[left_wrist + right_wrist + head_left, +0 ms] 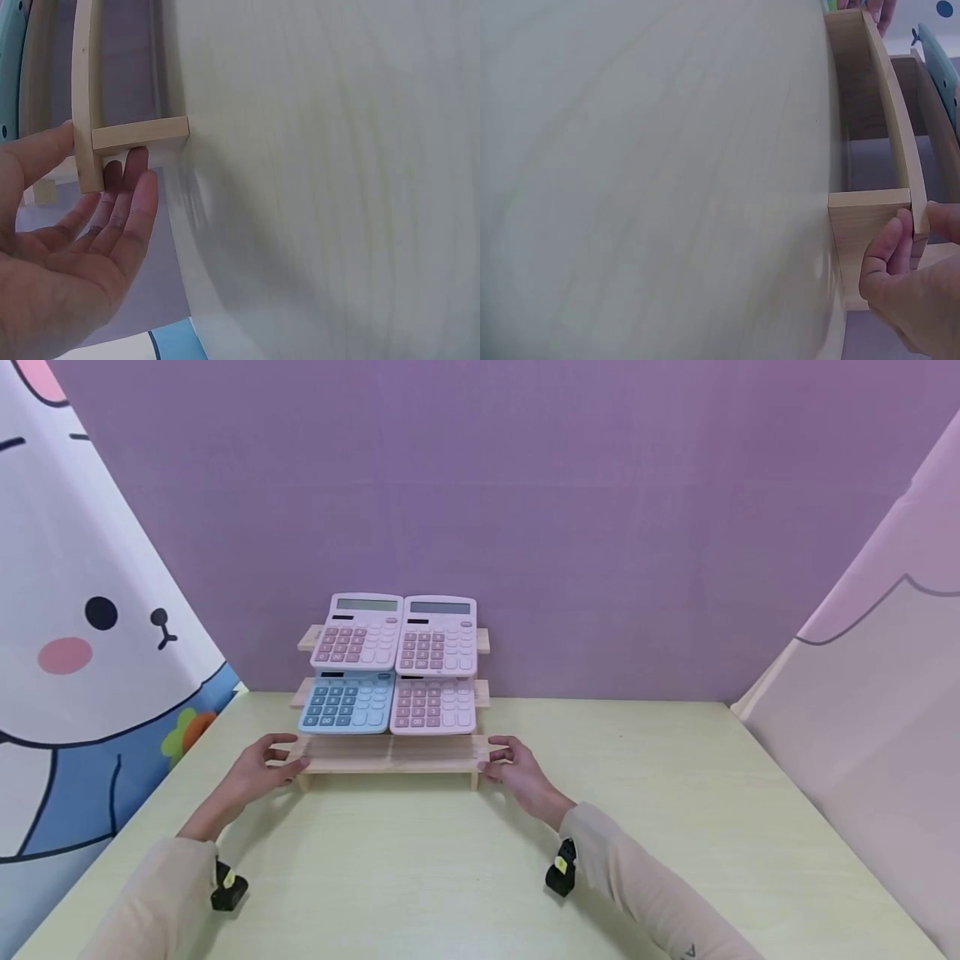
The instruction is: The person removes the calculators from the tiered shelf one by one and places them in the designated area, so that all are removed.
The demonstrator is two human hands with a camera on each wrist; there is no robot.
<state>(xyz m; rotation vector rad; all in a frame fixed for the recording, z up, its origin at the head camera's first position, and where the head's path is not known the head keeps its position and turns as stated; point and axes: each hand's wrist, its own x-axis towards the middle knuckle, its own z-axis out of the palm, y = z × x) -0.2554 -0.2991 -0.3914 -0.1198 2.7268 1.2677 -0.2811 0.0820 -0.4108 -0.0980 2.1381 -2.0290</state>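
A tiered wooden rack (388, 753) stands on the table, its lowest tier bare. Its left end is gripped by my left hand (257, 768), thumb on top of the lowest shelf; in the left wrist view the fingers (135, 217) lie beneath it. At the opposite end, my right hand (525, 779) pinches the same shelf between thumb and fingers, also seen in the right wrist view. Two pink calculators (358, 632) (438, 636) lean on the top tier. Below them sit a blue calculator (347, 703) and another pink calculator (433, 706), their upper parts partly hidden.
The pale wooden table (675, 827) extends in front and to the right. Behind the rack rises a purple cloth backdrop (600, 527). Cartoon-printed cloth (90, 552) hangs at the left, and a pale pink cloth (877, 693) at the right.
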